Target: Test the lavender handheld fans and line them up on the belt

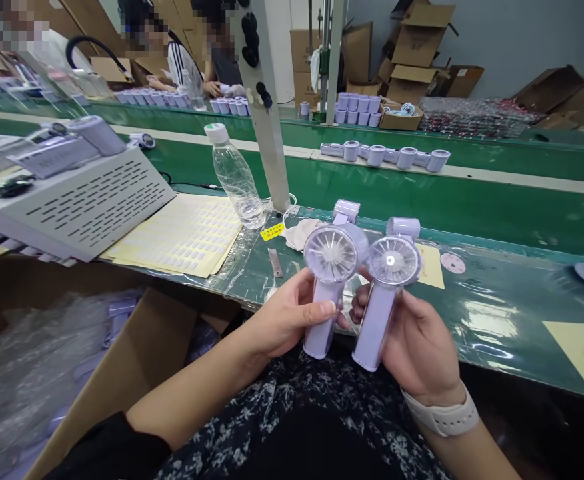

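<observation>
My left hand (292, 310) is wrapped around the handle of a lilac handheld fan (331, 257), its thumb across the front. Beside it, my right hand (422, 347) grips a second lilac handheld fan (393, 263) by the handle from behind and the right side. Both fans are upright over my lap at the table edge, round clear-fronted heads facing me and almost touching. Just beyond them on the green table lie two more lilac fan pieces (347, 211), (403, 227), partly hidden by the held fans.
A plastic bottle (237, 177) leans left of a metal post (267, 133), near sticker sheets (182, 233) and a slotted metal case (97, 200). Several fans (376, 155) lie on the strip beyond. At lower left stands a carton (117, 373) of wrapped lilac parts. People work across the line.
</observation>
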Demonstrator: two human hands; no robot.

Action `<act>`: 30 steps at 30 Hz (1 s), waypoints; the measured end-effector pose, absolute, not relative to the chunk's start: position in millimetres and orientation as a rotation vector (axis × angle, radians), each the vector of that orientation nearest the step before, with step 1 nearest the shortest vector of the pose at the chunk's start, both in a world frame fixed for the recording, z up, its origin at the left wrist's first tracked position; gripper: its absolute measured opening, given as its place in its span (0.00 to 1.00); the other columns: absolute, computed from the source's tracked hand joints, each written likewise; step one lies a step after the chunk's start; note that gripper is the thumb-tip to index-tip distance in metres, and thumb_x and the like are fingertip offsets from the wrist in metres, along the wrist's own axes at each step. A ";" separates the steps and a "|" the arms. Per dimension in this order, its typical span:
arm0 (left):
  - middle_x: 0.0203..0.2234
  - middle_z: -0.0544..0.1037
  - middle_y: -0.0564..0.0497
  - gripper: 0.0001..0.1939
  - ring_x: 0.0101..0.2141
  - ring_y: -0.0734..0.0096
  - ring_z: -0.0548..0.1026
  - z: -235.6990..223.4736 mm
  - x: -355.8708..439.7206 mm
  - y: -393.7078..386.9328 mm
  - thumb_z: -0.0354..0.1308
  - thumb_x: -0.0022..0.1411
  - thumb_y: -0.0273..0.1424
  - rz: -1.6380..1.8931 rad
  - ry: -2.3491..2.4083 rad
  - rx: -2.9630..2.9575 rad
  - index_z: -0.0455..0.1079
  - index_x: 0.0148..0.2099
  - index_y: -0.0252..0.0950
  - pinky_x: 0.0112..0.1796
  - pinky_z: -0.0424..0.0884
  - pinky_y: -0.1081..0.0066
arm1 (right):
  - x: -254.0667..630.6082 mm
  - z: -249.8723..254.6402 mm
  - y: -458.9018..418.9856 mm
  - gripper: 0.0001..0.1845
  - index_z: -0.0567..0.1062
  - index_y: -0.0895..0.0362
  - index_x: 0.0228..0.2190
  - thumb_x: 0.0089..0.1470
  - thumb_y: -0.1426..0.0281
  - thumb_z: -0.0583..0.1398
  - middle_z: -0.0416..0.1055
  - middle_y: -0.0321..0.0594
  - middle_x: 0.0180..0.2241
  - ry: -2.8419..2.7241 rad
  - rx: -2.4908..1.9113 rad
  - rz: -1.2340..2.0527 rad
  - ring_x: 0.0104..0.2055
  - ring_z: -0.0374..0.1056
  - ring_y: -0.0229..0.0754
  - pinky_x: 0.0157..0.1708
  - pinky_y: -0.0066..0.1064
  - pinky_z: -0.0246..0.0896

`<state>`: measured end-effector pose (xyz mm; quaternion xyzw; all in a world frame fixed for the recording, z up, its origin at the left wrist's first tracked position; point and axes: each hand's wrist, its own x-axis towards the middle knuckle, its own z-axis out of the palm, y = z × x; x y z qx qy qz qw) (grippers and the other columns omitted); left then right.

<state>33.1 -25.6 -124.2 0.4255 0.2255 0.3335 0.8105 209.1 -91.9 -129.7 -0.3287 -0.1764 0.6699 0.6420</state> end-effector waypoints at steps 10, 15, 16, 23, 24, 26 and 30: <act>0.37 0.82 0.46 0.19 0.33 0.63 0.82 -128.1 34.1 -17.9 0.67 0.58 0.40 0.732 0.431 0.771 0.73 0.47 0.34 0.36 0.77 0.68 | 209.6 -130.2 -92.7 0.17 0.82 0.56 0.34 0.57 0.56 0.62 0.76 0.41 0.32 -0.475 -0.695 1.485 0.27 0.70 0.40 0.24 0.28 0.68; 0.43 0.84 0.44 0.22 0.40 0.57 0.84 -126.5 32.0 -17.4 0.68 0.60 0.36 0.732 0.475 0.899 0.70 0.54 0.37 0.40 0.78 0.64 | 215.9 -134.6 -93.9 0.14 0.82 0.55 0.38 0.59 0.59 0.62 0.79 0.43 0.31 -0.481 -0.760 1.309 0.32 0.75 0.44 0.35 0.34 0.76; 0.43 0.84 0.44 0.23 0.41 0.57 0.84 -126.7 31.9 -17.4 0.69 0.60 0.36 0.735 0.482 0.928 0.69 0.55 0.37 0.41 0.78 0.63 | 215.8 -135.0 -93.8 0.14 0.82 0.55 0.39 0.60 0.60 0.61 0.80 0.44 0.33 -0.468 -0.784 1.271 0.34 0.76 0.44 0.37 0.35 0.76; 0.39 0.85 0.44 0.30 0.40 0.57 0.84 -133.4 32.4 -17.8 0.74 0.54 0.44 0.711 0.516 0.993 0.68 0.52 0.38 0.41 0.77 0.63 | 211.1 -136.9 -92.9 0.15 0.77 0.53 0.50 0.63 0.64 0.61 0.83 0.46 0.37 -0.386 -0.871 1.269 0.33 0.79 0.45 0.29 0.34 0.77; 0.39 0.85 0.45 0.30 0.40 0.57 0.84 -133.9 32.6 -17.6 0.74 0.54 0.44 0.709 0.519 0.988 0.68 0.53 0.38 0.42 0.77 0.63 | 211.0 -137.3 -92.7 0.16 0.77 0.53 0.51 0.62 0.64 0.62 0.83 0.46 0.37 -0.384 -0.876 1.268 0.32 0.79 0.45 0.29 0.34 0.77; 0.39 0.85 0.45 0.31 0.39 0.57 0.84 -134.2 33.1 -16.9 0.74 0.53 0.44 0.698 0.532 0.978 0.67 0.53 0.38 0.41 0.77 0.63 | 210.9 -137.9 -92.2 0.17 0.78 0.54 0.50 0.61 0.63 0.63 0.83 0.46 0.36 -0.391 -0.886 1.269 0.32 0.80 0.45 0.29 0.33 0.78; 0.36 0.84 0.47 0.33 0.34 0.63 0.82 -134.2 33.5 -16.0 0.75 0.50 0.48 0.698 0.572 0.989 0.68 0.50 0.37 0.36 0.76 0.68 | 209.9 -137.6 -91.3 0.14 0.80 0.55 0.44 0.59 0.62 0.66 0.84 0.45 0.36 -0.393 -0.913 1.272 0.32 0.80 0.45 0.30 0.33 0.78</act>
